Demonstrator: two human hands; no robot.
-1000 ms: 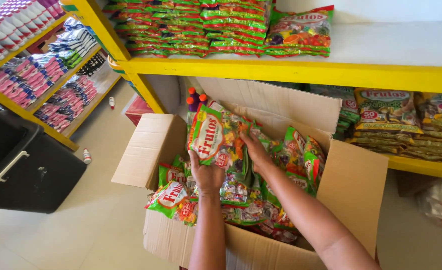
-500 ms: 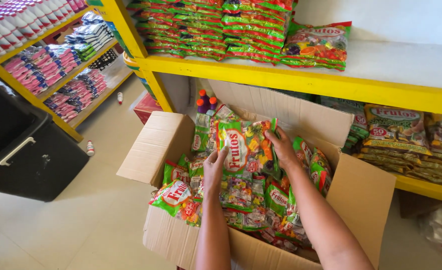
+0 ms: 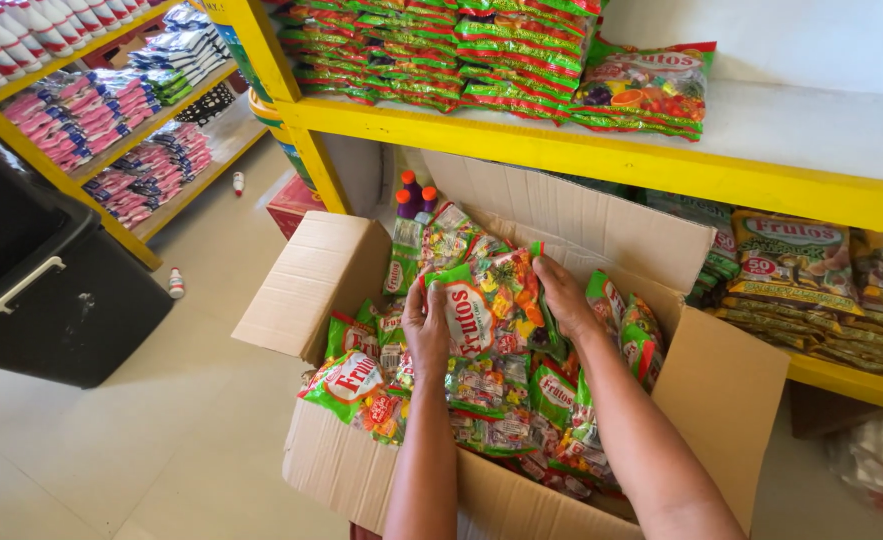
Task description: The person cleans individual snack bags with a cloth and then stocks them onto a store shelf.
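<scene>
At the far left we see a black bin (image 3: 51,300) on the floor, then an open cardboard box (image 3: 331,270) full of candy bags. Our left hand (image 3: 427,325) grips the left edge of one green candy bag (image 3: 491,300), fingers curled on it. Our right hand (image 3: 564,295) pinches its right edge, though its fingertips seem partly hidden. The bag sits raised over the box, below the yellow shelf (image 3: 601,160).

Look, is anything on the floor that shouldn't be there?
Yes. Two small white bottles with red caps lie on the floor tiles, one near the black bin, another by the yellow shelf. They look fallen; the other bottles are on shelves.
</scene>
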